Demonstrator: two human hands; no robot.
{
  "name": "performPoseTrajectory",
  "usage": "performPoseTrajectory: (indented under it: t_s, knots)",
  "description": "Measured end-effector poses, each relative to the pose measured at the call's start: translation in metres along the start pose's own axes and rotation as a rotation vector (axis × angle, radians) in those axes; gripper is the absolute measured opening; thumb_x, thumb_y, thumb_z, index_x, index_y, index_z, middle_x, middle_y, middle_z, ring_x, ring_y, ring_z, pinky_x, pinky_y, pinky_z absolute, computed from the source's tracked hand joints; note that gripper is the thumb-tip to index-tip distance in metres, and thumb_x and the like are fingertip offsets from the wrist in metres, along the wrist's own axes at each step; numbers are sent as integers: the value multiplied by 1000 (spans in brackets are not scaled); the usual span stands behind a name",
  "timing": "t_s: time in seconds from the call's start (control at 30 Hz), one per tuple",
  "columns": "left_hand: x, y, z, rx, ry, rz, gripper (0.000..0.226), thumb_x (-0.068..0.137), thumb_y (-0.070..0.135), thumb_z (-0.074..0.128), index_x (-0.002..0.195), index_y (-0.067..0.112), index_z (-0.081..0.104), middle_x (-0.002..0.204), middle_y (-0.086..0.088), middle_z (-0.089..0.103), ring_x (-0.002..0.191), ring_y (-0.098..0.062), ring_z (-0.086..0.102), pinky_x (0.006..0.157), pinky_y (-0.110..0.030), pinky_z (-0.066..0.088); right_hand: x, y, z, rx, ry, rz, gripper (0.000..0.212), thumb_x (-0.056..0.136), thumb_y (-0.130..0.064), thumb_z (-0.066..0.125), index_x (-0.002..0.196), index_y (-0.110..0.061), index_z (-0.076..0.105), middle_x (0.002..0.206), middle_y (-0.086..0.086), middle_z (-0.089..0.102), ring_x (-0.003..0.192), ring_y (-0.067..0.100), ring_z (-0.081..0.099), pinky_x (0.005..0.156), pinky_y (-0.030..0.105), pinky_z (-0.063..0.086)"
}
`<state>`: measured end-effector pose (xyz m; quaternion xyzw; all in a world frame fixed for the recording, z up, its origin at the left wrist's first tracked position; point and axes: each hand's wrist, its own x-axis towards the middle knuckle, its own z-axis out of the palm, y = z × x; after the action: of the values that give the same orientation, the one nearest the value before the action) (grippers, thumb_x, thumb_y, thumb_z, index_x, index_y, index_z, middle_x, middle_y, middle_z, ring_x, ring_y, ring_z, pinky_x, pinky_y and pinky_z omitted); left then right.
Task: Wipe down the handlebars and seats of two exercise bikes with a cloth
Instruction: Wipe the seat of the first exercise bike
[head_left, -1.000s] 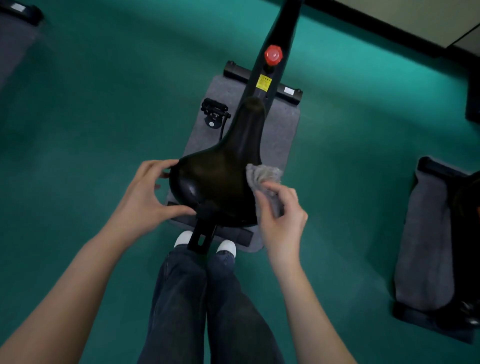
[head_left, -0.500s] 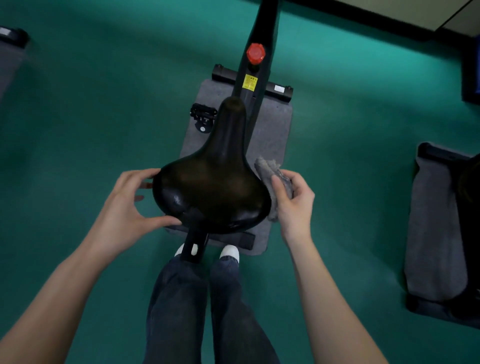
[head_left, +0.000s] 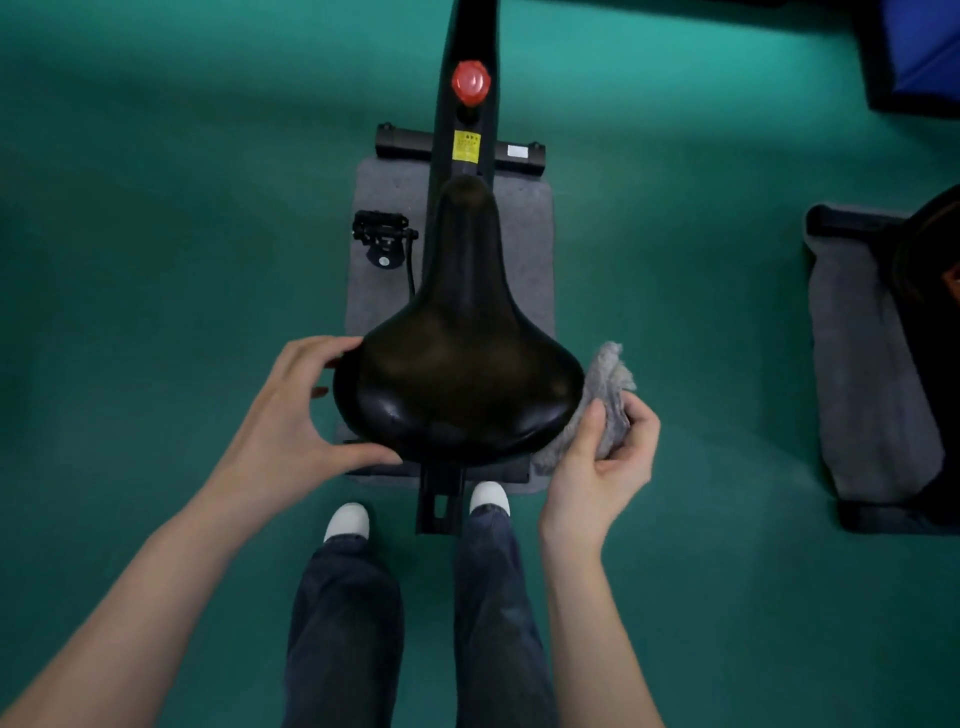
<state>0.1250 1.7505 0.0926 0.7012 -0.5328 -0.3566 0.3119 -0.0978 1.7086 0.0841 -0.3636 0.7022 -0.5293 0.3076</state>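
Head view. Black bike seat (head_left: 457, 374): wide rear over the near edge of a grey mat (head_left: 524, 249) on the green floor (head_left: 156, 208), nose pointing away. Left hand (head_left: 291, 415): spread fingers and thumb curled round the seat's rear left rim, gripping it. Right hand (head_left: 602, 457): closed around a bunched grey cloth (head_left: 605, 379), thumb on top. Cloth: just beside the seat's right rim, apparently touching it. Red knob (head_left: 470, 82): on the frame beyond the nose. Black pedal (head_left: 382, 236): over the mat's left edge. Second grey mat (head_left: 862, 364): well apart, towards the floor's right edge.
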Motion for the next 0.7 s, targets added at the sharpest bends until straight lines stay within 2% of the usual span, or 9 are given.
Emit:
performPoseTrajectory:
  t_s: [0.07, 0.13, 0.3, 0.43, 0.5, 0.6, 0.7]
  knots:
    - [4, -7, -5, -8, -36, 38, 93, 42, 57, 79, 126, 38, 44, 122, 16, 41, 115, 3, 45, 98, -31, 42, -19, -1, 4, -16, 96, -39, 19, 92, 0, 53, 105, -14, 53, 101, -11, 55, 96, -9, 52, 91, 10, 39]
    - [8, -14, -10, -9, -73, 82, 89, 45, 58, 78, 125, 38, 45, 122, 16, 42, 115, 0, 46, 98, -36, 43, -37, -3, 9, -33, 157, -57, 20, 90, 1, 52, 107, -10, 53, 102, -7, 55, 98, -8, 51, 92, 10, 37]
    - [17, -22, -16, -35, -118, 177, 83, 47, 60, 77, 121, 41, 45, 116, 25, 39, 109, -3, 49, 97, -38, 45, -75, -10, 24, -104, 242, -173, 21, 86, 1, 52, 104, -11, 53, 105, 11, 56, 102, 16, 54, 94, 19, 39]
    - [17, -25, -14, -77, -123, 198, 84, 48, 58, 77, 123, 35, 46, 118, 14, 40, 109, -8, 50, 98, -38, 44, -102, -12, 37, -174, 281, -250, 19, 83, 10, 55, 100, 4, 57, 103, 21, 56, 102, 20, 53, 95, 16, 37]
    - [18, -26, -14, -102, -128, 212, 84, 49, 52, 79, 124, 30, 47, 119, 9, 41, 111, -11, 50, 99, -38, 44, -114, -14, 45, -202, 287, -275, 19, 81, 12, 56, 99, 7, 58, 103, 23, 56, 103, 15, 52, 95, 15, 36]
    - [19, -31, -18, -127, -165, 219, 85, 53, 32, 87, 128, 22, 49, 123, 5, 42, 116, -14, 49, 100, -42, 44, -126, -18, 58, -234, 307, -310, 17, 80, 13, 58, 97, 11, 59, 102, 26, 57, 104, 14, 50, 95, 14, 36]
    - [19, -34, -22, -177, -191, 208, 84, 57, 17, 88, 131, 23, 48, 123, 5, 45, 114, -9, 51, 97, -34, 47, -134, -22, 72, -270, 326, -329, 15, 81, 11, 59, 96, 11, 61, 102, 24, 59, 103, 18, 52, 95, 20, 41]
